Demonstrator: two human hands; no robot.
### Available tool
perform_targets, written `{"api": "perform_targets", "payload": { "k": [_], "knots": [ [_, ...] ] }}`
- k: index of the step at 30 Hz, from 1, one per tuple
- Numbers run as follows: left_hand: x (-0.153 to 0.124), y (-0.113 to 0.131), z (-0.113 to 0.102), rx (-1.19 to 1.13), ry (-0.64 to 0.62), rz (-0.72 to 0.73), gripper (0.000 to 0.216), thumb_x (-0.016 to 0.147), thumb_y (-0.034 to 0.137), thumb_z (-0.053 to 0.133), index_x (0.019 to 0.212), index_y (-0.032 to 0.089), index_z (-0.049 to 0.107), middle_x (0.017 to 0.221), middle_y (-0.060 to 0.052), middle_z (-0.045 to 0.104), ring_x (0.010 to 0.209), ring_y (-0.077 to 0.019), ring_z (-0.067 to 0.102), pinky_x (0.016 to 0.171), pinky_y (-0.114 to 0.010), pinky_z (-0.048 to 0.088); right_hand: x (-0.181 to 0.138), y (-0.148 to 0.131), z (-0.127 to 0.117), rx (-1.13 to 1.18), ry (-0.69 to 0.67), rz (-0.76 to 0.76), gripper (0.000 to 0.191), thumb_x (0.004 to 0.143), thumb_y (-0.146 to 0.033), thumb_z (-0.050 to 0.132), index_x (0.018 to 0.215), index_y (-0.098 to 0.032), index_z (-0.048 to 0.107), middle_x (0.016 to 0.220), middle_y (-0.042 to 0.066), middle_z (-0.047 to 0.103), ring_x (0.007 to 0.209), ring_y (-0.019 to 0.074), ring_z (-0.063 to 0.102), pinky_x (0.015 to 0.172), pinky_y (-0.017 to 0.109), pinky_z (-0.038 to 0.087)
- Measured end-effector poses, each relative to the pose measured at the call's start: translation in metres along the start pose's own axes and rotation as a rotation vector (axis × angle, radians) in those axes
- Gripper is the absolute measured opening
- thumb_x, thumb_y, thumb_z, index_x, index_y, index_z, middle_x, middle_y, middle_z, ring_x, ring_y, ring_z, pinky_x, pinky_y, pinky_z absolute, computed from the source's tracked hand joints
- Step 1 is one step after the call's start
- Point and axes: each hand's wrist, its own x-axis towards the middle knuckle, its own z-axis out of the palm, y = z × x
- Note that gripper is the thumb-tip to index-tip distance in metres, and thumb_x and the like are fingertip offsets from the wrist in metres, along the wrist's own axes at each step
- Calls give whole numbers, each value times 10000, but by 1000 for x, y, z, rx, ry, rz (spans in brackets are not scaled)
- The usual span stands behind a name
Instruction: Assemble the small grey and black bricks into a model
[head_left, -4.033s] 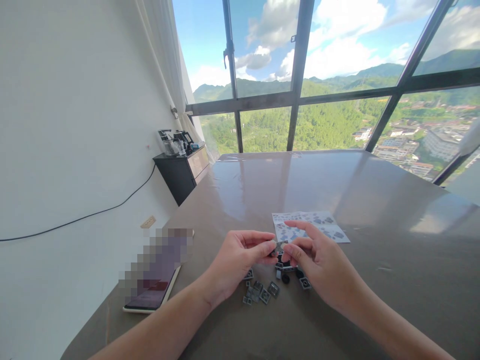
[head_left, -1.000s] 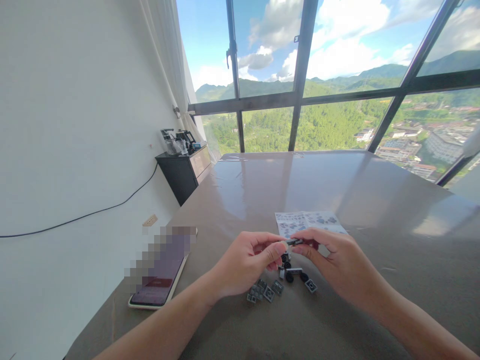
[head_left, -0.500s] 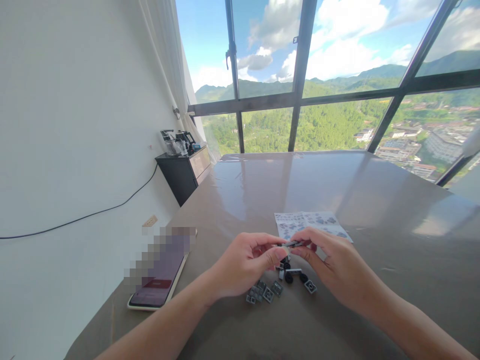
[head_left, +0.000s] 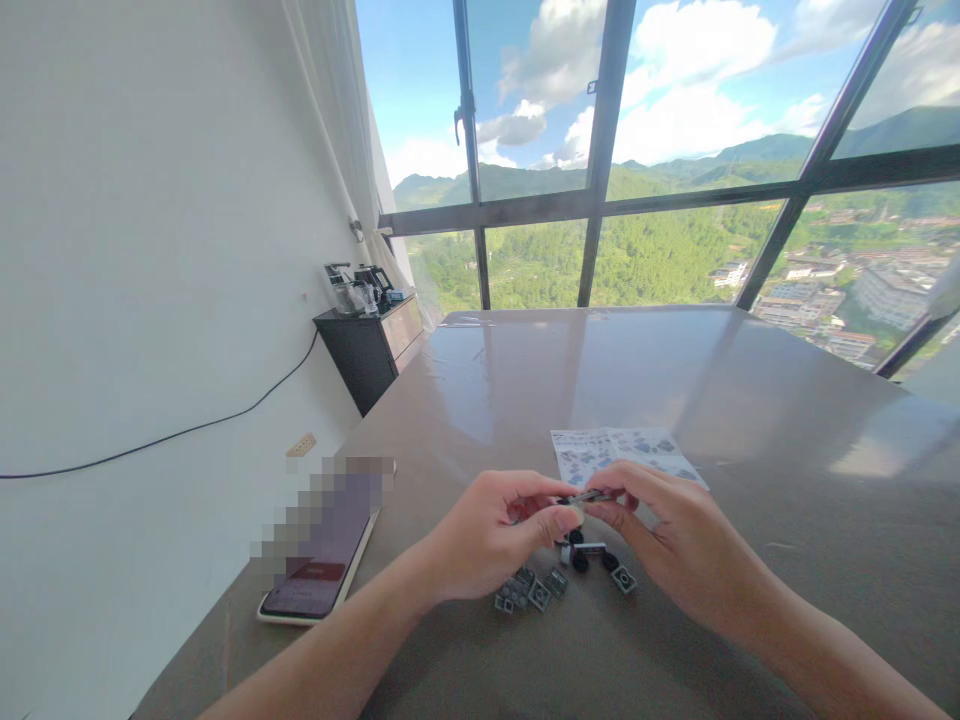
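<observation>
My left hand (head_left: 491, 535) and my right hand (head_left: 671, 545) meet above the brown table (head_left: 675, 380), both pinching one small dark flat brick piece (head_left: 587, 496) between thumbs and fingertips. Just under the hands lie several small grey bricks (head_left: 529, 592), two black wheels (head_left: 579, 560) and one more grey brick (head_left: 623, 579). A printed instruction sheet (head_left: 626, 453) lies flat on the table beyond my right hand, partly covered by it.
A phone (head_left: 319, 575) lies at the table's left edge, its upper part blurred out. A black cabinet (head_left: 371, 345) with appliances stands by the white wall. Large windows close off the far side of the table.
Four seconds ago my right index finger was stretched out; it has curled onto the small piece. Both hands have stayed almost still over the last second, fingers pressing closer on it.
</observation>
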Motion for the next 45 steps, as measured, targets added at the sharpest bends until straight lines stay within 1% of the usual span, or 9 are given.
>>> {"api": "perform_targets", "payload": {
  "k": [5, 10, 16, 25, 28, 33, 38, 41, 45],
  "knots": [
    [1, 1, -1, -68, -20, 5, 498, 856, 425, 675, 1153, 27, 721, 766, -60, 617, 697, -132, 517, 675, -257, 450, -1, 2, -1, 22, -12, -21, 146, 986, -275, 528, 913, -219, 640, 790, 4, 670, 704, 163, 592, 665, 261, 432],
    [1, 1, -1, -85, -20, 2, 492, 840, 450, 689, 1110, 42, 742, 741, -44, 594, 697, -128, 509, 672, -255, 449, -1, -2, -5, 44, -23, -51, 166, 979, -267, 538, 876, -208, 655, 764, 7, 669, 702, 166, 595, 664, 264, 436],
    [0, -1, 0, -103, -18, 7, 519, 833, 475, 691, 1096, 30, 741, 718, -49, 605, 692, -132, 520, 673, -260, 458, 1, -4, -6, 71, -19, -51, 155, 955, -238, 570, 837, -198, 663, 740, 4, 666, 692, 166, 594, 661, 270, 437],
    [0, 5, -2, -116, 7, 46, 500, 831, 498, 688, 1067, 63, 766, 698, -42, 604, 672, -125, 540, 681, -256, 473, -2, -5, -4, 130, -22, -30, 149, 950, -248, 593, 829, -204, 667, 748, -3, 671, 699, 163, 598, 664, 271, 433],
    [0, 4, -3, -107, 4, 67, 476, 846, 483, 678, 1064, 70, 770, 694, -39, 600, 667, -123, 540, 673, -251, 465, -4, -6, -3, 114, -3, -36, 125, 955, -248, 593, 860, -211, 665, 762, -6, 671, 705, 159, 596, 669, 266, 435],
    [0, 6, -2, -94, 0, 97, 448, 866, 467, 659, 1076, 87, 771, 704, -37, 595, 679, -123, 541, 677, -245, 460, -5, -12, -4, 55, 56, -116, 107, 969, -218, 560, 908, -223, 647, 781, -2, 668, 716, 161, 596, 677, 267, 437],
    [-1, 6, -1, -109, 17, 88, 438, 875, 466, 643, 1045, 84, 771, 705, -43, 613, 676, -129, 552, 671, -248, 472, -5, -14, -4, -8, 57, -164, 98, 981, -208, 527, 951, -227, 618, 800, 15, 656, 740, 182, 587, 709, 292, 438],
    [0, 1, 0, -53, 52, 99, 428, 896, 456, 615, 1052, 82, 752, 695, -46, 642, 667, -135, 581, 670, -249, 482, -4, -13, -4, -8, 21, -129, 80, 986, -227, 523, 959, -233, 598, 790, 7, 632, 740, 177, 584, 686, 275, 438],
    [0, -6, 0, 185, 125, 174, 335, 919, 407, 597, 1060, 126, 714, 771, -57, 716, 729, -158, 649, 735, -263, 497, -4, -14, -3, -6, -28, -81, 91, 996, -251, 506, 947, -233, 580, 785, -1, 620, 716, 169, 578, 660, 262, 440]
  ]
}}
